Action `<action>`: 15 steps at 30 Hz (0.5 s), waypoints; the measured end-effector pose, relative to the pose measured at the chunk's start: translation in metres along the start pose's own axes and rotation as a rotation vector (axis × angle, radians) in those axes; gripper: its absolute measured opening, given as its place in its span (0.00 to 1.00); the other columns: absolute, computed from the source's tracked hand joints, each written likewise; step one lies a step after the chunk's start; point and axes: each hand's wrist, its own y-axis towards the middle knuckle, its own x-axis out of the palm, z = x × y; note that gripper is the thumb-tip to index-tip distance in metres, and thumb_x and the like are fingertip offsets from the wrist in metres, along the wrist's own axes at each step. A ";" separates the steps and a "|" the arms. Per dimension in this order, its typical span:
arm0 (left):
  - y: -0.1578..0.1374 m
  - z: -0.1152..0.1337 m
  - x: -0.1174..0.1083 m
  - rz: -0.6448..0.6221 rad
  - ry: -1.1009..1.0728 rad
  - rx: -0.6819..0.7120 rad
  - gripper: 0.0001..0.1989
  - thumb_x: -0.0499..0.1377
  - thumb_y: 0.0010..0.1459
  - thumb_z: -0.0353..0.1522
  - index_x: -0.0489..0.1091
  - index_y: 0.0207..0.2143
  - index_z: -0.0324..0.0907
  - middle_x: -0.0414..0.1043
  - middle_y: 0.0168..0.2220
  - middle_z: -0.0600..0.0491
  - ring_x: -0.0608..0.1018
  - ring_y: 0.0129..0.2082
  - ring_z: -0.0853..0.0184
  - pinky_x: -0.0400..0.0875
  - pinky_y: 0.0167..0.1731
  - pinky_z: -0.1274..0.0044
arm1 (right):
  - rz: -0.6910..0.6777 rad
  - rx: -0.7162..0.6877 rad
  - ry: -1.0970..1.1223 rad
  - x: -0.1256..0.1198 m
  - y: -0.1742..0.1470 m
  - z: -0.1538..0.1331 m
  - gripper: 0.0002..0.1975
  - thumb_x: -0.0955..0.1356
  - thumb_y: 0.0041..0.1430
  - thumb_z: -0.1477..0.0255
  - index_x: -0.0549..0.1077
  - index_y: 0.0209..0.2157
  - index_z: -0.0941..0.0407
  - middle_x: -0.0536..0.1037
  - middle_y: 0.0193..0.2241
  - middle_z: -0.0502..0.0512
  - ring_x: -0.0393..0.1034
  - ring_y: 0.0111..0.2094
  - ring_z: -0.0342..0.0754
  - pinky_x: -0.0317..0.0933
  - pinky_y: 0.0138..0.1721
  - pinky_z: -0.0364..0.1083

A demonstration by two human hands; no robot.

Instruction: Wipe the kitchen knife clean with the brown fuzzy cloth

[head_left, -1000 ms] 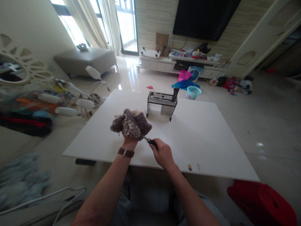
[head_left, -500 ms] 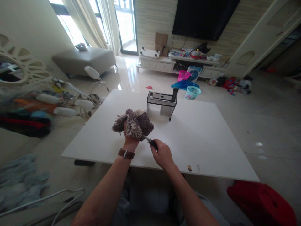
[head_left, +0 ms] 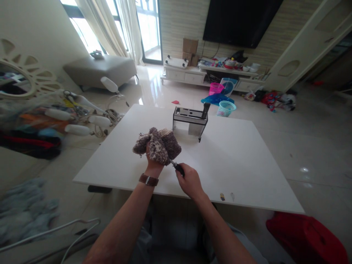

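My left hand (head_left: 152,158), with a brown-strapped watch on the wrist, is closed inside a shaggy grey-brown and cream cloth (head_left: 172,145), its fingers mostly covered. My right hand (head_left: 190,178) grips a black-handled tool (head_left: 179,168). A short metal length shows beyond the handle; the rest is wrapped in the cloth, so its kind is not plain. Just behind the cloth stands a knife holder (head_left: 190,114) with a slotted dark-edged top and clear sides. One black handle (head_left: 205,110) sticks up from its right end, and a broad grey blade shows inside.
Both hands are over a white table (head_left: 233,161). Two small flat items, one a yellow-and-dark sticker (head_left: 222,197), lie by its near edge. Beyond are a blue basket (head_left: 226,107) and a pink basket (head_left: 216,88). A lamp (head_left: 96,119) stands left; a red object (head_left: 305,231) is low right.
The whole view has shifted slightly. Both hands, the cloth and the tool keep nearly the same pose, and the grips are unchanged.
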 end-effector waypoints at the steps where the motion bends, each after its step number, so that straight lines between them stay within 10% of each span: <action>1: 0.000 0.000 0.001 -0.003 -0.005 0.008 0.24 0.47 0.66 0.49 0.76 0.48 0.48 0.76 0.55 0.51 0.70 0.63 0.58 0.62 0.65 0.62 | 0.000 0.000 -0.001 0.001 0.000 0.000 0.08 0.64 0.65 0.70 0.74 0.41 0.53 0.80 0.34 0.55 0.73 0.35 0.50 0.57 0.36 0.44; 15: -0.008 -0.011 0.010 -0.030 0.048 -0.023 0.21 0.49 0.66 0.48 0.76 0.46 0.49 0.78 0.51 0.50 0.73 0.60 0.60 0.65 0.63 0.63 | -0.010 0.002 0.011 0.000 0.000 0.001 0.09 0.64 0.66 0.69 0.75 0.42 0.54 0.81 0.36 0.57 0.74 0.36 0.51 0.58 0.38 0.45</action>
